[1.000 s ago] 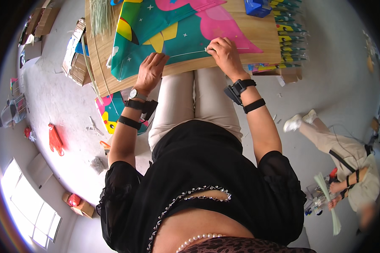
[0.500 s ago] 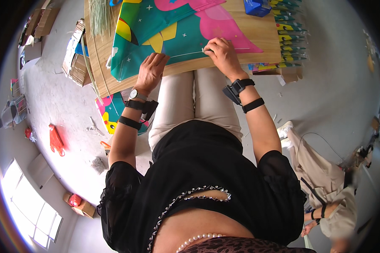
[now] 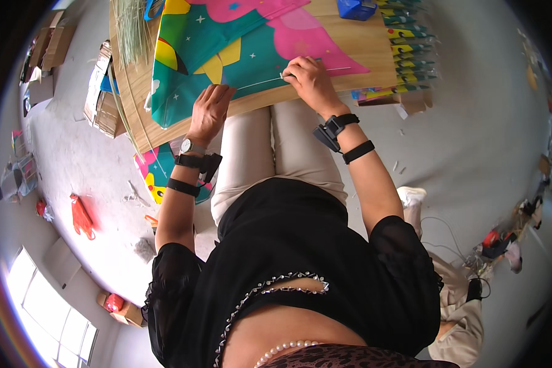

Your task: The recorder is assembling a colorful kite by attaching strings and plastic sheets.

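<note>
A teal, pink and yellow printed sheet [image 3: 251, 55], partly folded over itself, lies on the wooden tabletop. Along its near edge runs a thin white rod [image 3: 259, 84]. My left hand [image 3: 210, 110] is closed at that edge, fingers pressed together; the fingertips are partly hidden, with the sheet's edge at them. Farther right, my right hand [image 3: 310, 80] pinches at the rod, where a small white bit shows by the thumb. The rod passes under this hand and shows again on the pink part.
The wooden table [image 3: 383, 67] bears a bundle of thin pale sticks [image 3: 130, 37] and a blue object [image 3: 357, 9]. Several packed printed pieces [image 3: 411, 49] are stacked at the right. Cardboard boxes [image 3: 107, 110] stand at the left. Another person [image 3: 457, 337] is at the lower right.
The whole view has shifted slightly, so table and sheet sit farther left. Both hands keep nearly the same places on the sheet's edge. The other person has moved lower in the view.
</note>
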Motion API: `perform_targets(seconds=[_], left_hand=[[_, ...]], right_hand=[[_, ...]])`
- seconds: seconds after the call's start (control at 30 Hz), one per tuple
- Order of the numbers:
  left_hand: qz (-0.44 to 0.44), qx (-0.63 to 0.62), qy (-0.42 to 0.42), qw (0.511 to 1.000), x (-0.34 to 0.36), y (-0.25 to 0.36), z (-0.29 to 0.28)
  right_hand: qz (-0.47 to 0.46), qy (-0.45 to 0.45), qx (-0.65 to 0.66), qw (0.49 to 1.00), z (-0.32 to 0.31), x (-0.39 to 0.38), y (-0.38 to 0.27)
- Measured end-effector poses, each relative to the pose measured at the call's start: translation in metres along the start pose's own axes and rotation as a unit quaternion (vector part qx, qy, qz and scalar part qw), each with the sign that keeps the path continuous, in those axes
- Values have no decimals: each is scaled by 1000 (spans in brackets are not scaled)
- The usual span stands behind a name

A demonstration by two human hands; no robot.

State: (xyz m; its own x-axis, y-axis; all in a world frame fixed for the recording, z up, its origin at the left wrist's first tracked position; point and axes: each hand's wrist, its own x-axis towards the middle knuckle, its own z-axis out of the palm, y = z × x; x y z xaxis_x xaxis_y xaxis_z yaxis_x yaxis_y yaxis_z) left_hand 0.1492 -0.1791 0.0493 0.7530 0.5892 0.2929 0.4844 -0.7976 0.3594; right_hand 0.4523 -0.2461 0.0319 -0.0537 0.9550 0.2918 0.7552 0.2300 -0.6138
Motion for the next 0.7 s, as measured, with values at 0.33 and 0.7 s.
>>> perform_targets(seconds=[0.33,0.7], left_hand=[[5,0,-1,1000,3,5,1],[12,1,-2,1000,6,4,2]], right_hand=[[7,-16,-2,1000,-5,-2,-1],[6,-3,2,1000,-2,-2,1]])
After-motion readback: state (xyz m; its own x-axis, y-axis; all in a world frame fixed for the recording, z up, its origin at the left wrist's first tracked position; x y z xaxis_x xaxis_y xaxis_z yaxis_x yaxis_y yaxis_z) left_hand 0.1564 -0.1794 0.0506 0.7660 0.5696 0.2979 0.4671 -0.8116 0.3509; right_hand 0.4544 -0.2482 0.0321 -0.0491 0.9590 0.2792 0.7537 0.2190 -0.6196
